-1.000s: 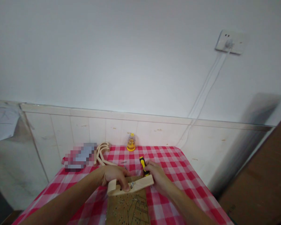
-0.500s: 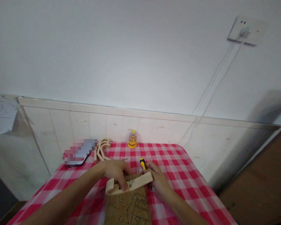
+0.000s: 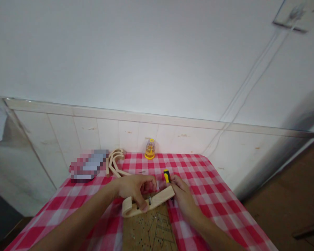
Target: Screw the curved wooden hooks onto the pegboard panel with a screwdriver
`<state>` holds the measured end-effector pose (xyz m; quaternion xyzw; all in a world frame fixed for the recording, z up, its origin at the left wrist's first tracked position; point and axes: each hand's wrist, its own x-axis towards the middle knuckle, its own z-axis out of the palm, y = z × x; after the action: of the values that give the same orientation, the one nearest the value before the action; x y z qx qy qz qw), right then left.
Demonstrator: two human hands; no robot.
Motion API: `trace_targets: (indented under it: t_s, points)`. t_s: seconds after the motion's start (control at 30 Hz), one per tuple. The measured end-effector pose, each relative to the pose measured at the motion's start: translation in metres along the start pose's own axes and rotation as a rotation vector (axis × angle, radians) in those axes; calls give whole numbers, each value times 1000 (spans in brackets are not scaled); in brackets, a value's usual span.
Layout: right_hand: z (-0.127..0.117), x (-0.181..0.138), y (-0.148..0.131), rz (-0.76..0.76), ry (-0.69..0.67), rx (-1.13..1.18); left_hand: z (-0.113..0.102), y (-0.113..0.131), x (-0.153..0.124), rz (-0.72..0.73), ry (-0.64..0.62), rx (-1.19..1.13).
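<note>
A pale wooden piece with a curled end [image 3: 159,198] lies across the top of a brown wooden board [image 3: 146,228] marked with dark lines and small holes. My left hand [image 3: 134,190] presses its thumb on the piece, with the other fingers bent behind it. Beside the thumb, a small metal fitting [image 3: 150,200] sits on the piece. At the piece's right end, my right hand [image 3: 183,193] is closed around a yellow and black screwdriver [image 3: 166,176]. Its handle points up and away; the hand partly hides the rest.
Several curved wooden pieces [image 3: 112,164] lie at the back left of the checked tablecloth [image 3: 199,177], near a blurred-out flat item [image 3: 90,165]. A small yellow container [image 3: 150,149] stands at the back edge by the wall. A brown panel [image 3: 290,202] leans at the right.
The camera view has shifted slightly. My left fingers have lifted and reach further right, with the thumb still on the wooden piece. The screwdriver stays in my right hand.
</note>
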<state>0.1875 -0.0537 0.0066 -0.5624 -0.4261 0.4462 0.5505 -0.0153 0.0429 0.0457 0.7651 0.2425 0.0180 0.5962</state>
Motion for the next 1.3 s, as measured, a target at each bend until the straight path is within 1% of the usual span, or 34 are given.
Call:
trace_targets:
  t_s: [0.07,0.13,0.23,0.3,0.37,0.43,0.5,0.57,0.77,0.93,1.07,1.2,1.3]
  points:
    - [-3,0,-7,-5,33,-6,-1,-4,3,-1,-42,-8]
    - [-7,0,-15,-47,67,-19,-1,-7,5,-18,-71,-16]
    - [-11,1,-27,-142,97,-8,-2,-9,6,-27,-76,-2]
    - [-12,-1,-31,-167,79,1,-3,-7,6,-35,-79,10]
    - [-10,-5,-33,-161,35,-46,-4,-4,5,-36,-80,15]
    - [-7,-10,-32,-161,-27,-149,-4,-2,4,-25,-86,8]
    - [-5,-13,-31,-164,-74,-245,-3,-2,4,3,-89,-17]
    - [-3,-15,-30,-164,-100,-288,-3,-4,5,37,-86,-44]
    - [-1,-17,-34,-186,-92,-301,0,-13,6,66,-101,-86]
    - [1,-16,-36,-229,-87,-372,0,-17,6,62,-119,-113]
    - [3,-15,-36,-198,-59,-401,-1,-18,6,86,-120,-123]
    - [4,-15,-38,-170,-60,-402,-1,-18,6,86,-131,-151]
    - [5,-16,-40,-155,-66,-396,-1,-18,6,110,-117,-140]
